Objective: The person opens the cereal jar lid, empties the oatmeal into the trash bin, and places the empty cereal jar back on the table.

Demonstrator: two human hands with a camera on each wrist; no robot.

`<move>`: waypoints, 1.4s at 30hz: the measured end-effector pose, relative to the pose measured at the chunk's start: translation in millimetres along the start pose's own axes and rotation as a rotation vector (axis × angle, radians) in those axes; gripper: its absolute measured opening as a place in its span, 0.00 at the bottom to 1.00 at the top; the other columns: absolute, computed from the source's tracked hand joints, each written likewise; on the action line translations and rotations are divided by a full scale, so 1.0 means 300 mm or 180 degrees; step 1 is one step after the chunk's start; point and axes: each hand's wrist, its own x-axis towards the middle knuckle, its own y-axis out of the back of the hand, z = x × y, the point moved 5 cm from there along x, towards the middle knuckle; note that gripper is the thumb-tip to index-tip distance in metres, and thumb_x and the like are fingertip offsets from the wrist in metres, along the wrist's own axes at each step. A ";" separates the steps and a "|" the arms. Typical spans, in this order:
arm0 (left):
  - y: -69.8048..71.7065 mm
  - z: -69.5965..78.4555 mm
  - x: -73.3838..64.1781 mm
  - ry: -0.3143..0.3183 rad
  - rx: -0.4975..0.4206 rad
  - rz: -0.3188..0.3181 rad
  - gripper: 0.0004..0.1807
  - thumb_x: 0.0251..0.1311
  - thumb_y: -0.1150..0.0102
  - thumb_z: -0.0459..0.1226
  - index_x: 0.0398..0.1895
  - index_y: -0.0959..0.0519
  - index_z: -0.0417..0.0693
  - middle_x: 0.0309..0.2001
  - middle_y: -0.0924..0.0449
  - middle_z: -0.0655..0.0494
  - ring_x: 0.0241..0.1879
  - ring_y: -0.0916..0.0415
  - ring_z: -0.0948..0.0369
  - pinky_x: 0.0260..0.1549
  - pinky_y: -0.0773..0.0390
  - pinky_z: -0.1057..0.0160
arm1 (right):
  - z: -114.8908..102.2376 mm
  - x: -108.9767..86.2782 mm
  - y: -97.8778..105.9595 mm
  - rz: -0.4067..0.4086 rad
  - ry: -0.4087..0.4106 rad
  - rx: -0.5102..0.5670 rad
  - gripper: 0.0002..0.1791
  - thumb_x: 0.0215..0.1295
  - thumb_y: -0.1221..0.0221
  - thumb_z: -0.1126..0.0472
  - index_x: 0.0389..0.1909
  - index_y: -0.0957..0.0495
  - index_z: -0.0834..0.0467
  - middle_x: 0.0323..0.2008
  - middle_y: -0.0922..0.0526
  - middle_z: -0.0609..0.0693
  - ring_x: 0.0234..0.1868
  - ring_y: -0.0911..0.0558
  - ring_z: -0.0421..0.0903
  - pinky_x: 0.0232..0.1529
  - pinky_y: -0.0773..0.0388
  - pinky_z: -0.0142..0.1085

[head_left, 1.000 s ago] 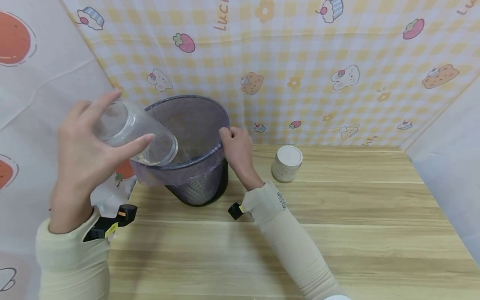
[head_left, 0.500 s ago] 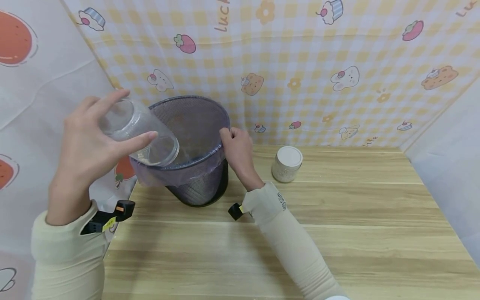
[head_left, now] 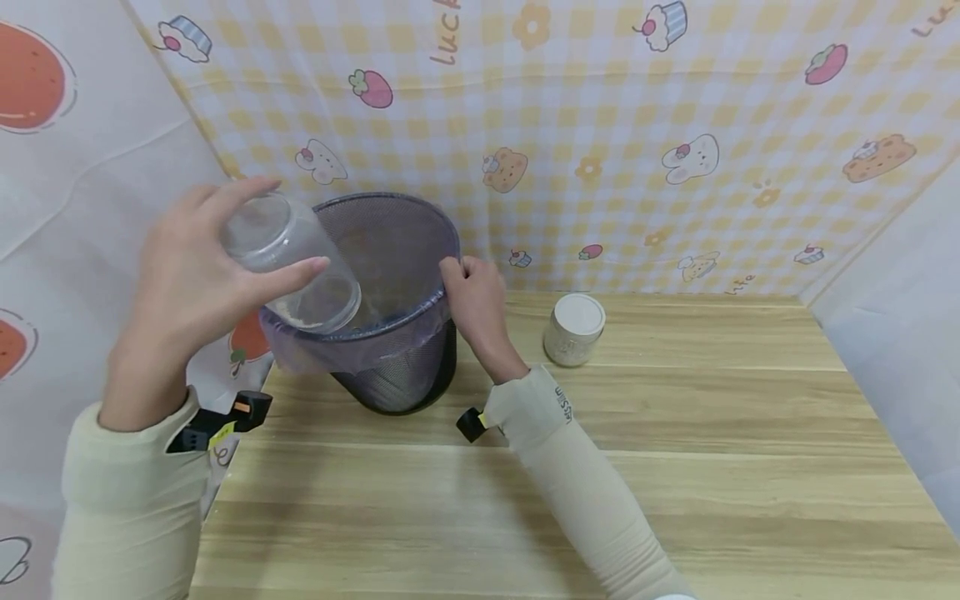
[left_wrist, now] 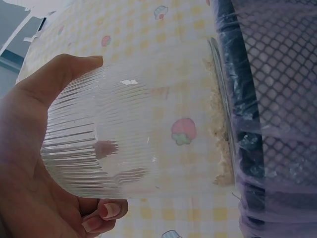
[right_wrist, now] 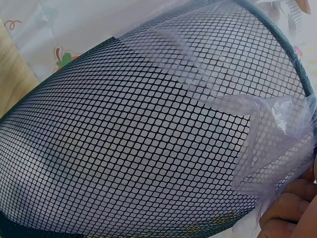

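My left hand grips a clear ribbed plastic cup around its base end. The cup is tipped, its mouth at the near left rim of a black mesh trash bin. Pale crumbly residue clings inside near the cup's lip. A thin purplish bag lines the bin and folds over its rim. At the bin's right side, my right hand holds the rim and the bag edge, fingers curled over them. In the right wrist view, only curled fingers show at the lower right.
To the right of the bin stands a small lidded jar with a white top and pale contents. The wooden table meets a yellow checked cloth backdrop behind and a white cloth at the left.
My left hand has shifted slightly right with the tipped cup, which leans a little more steeply over the rim. My right hand stays at the bin.
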 end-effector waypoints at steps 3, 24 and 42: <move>-0.010 0.002 0.017 0.0014 0.0008 -0.0099 0.42 0.38 0.23 0.45 0.63 0.27 0.50 0.56 0.28 0.39 0.54 0.33 0.42 0.45 0.39 0.42 | 0.002 0.000 -0.001 -0.0008 -0.0003 0.0015 0.20 0.59 0.53 0.58 0.09 0.44 0.56 0.08 0.43 0.45 0.10 0.47 0.41 0.13 0.51 0.31; -0.052 0.019 0.077 -0.0064 -0.0150 -0.0324 0.42 0.43 0.26 0.47 0.67 0.31 0.60 0.64 0.31 0.50 0.63 0.38 0.50 0.59 0.41 0.46 | -0.001 -0.001 0.006 -0.0004 -0.0037 0.0056 0.20 0.59 0.53 0.58 0.10 0.44 0.55 0.08 0.44 0.45 0.11 0.46 0.40 0.14 0.50 0.32; -0.055 0.020 0.058 0.0070 0.0351 -0.0653 0.36 0.48 0.33 0.57 0.63 0.27 0.63 0.52 0.28 0.39 0.44 0.34 0.45 0.30 0.38 0.50 | -0.008 -0.009 -0.003 -0.0033 -0.0009 0.0048 0.19 0.58 0.53 0.58 0.09 0.44 0.55 0.08 0.44 0.45 0.11 0.47 0.41 0.13 0.51 0.32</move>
